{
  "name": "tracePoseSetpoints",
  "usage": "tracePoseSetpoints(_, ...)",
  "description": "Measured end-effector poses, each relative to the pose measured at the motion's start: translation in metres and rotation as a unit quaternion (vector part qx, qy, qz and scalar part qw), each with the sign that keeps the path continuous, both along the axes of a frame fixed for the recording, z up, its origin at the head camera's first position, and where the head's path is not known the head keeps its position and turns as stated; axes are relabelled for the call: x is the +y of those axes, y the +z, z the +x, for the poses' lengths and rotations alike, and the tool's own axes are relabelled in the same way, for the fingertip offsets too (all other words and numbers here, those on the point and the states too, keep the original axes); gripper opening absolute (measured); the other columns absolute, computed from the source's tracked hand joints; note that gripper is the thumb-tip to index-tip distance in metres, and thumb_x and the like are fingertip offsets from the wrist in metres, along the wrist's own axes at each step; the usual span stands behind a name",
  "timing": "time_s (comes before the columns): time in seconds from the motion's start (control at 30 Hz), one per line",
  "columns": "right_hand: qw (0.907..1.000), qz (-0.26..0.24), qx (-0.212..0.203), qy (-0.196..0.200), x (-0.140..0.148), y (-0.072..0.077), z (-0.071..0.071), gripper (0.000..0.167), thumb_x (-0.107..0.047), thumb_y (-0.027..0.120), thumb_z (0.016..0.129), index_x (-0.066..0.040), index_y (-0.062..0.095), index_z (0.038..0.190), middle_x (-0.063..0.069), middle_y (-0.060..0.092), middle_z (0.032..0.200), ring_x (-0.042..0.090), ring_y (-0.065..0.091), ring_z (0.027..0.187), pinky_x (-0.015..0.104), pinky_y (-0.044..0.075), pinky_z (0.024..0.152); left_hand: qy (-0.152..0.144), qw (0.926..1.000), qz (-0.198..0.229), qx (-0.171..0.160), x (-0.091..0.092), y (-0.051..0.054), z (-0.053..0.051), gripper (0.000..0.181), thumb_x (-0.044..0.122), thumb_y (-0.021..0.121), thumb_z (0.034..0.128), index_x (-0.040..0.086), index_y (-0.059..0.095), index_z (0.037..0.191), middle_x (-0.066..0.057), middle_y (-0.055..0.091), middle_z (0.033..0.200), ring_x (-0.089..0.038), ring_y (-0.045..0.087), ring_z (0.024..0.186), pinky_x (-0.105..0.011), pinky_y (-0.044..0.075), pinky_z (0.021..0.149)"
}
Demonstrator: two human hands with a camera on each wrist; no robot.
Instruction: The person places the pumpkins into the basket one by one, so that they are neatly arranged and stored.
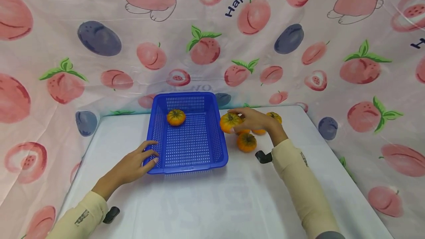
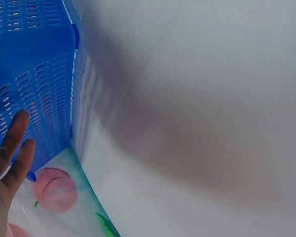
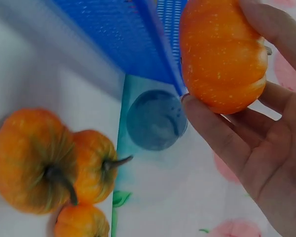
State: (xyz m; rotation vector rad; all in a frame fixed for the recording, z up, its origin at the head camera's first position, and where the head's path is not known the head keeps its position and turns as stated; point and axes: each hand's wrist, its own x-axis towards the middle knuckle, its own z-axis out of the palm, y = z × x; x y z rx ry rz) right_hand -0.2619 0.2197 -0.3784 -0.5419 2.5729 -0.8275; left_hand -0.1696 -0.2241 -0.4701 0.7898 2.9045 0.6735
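Observation:
My right hand (image 1: 253, 119) grips a small orange pumpkin (image 1: 230, 122) by its sides, just off the right rim of the blue plastic basket (image 1: 186, 168). In the right wrist view, thumb and fingers wrap the held pumpkin (image 3: 222, 57). Inside the basket, near its back left, sits another pumpkin (image 1: 176, 117). My left hand (image 1: 134, 163) rests at the basket's left front rim, fingers spread over the edge. Below the right hand lies a pumpkin (image 1: 246, 142) on the table; several more are partly hidden behind that hand.
A white-covered table (image 1: 212, 205) bears everything. Behind and beside it hangs a pink fruit-print cloth (image 1: 186, 73). One loose pumpkin (image 1: 274, 117) shows beyond the right wrist. Dark wrist-camera mounts (image 1: 263, 156) stick out from the sleeves.

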Motion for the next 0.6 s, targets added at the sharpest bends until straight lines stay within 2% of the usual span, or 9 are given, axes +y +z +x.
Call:
tracePoseSetpoints(0.2, 0.9998, 0.004, -0.017, -0.005, -0.017, 0.002, -0.009, 0.083, -0.05, 0.079, 0.081, -0.024, 0.044, 0.152, 0.004, 0.049, 0.149, 0.032, 0.045, 0.136, 0.053, 0.042, 0.113, 0.005, 1.0, -0.004, -0.002, 0.001, -0.001, 0.0, 0.029, 0.033, 0.057, 0.0996, 0.014, 0.07, 0.118, -0.013, 0.041, 0.153, -0.047, 0.054, 0.129, -0.059, 0.052, 0.098)
tracePoseSetpoints(0.43, 0.9988, 0.02, -0.044, 0.001, -0.037, 0.008, -0.018, 0.081, -0.043, 0.08, 0.081, -0.025, 0.044, 0.151, 0.007, 0.044, 0.154, 0.031, 0.043, 0.138, 0.054, 0.037, 0.116, 0.006, 0.9999, -0.011, -0.01, 0.001, -0.001, -0.002, 0.031, 0.034, 0.056, 0.0999, 0.014, 0.069, 0.12, -0.013, 0.04, 0.154, -0.045, 0.053, 0.13, -0.059, 0.051, 0.1)
tracePoseSetpoints(0.6, 0.9985, 0.01, -0.054, 0.01, -0.051, 0.007, -0.026, 0.08, -0.04, 0.08, 0.081, -0.024, 0.045, 0.151, 0.006, 0.044, 0.154, 0.032, 0.044, 0.137, 0.052, 0.04, 0.115, 0.009, 0.9998, -0.013, -0.008, 0.001, -0.001, -0.002, 0.03, 0.034, 0.056, 0.0999, 0.015, 0.069, 0.119, -0.012, 0.041, 0.154, -0.045, 0.054, 0.13, -0.059, 0.051, 0.1)
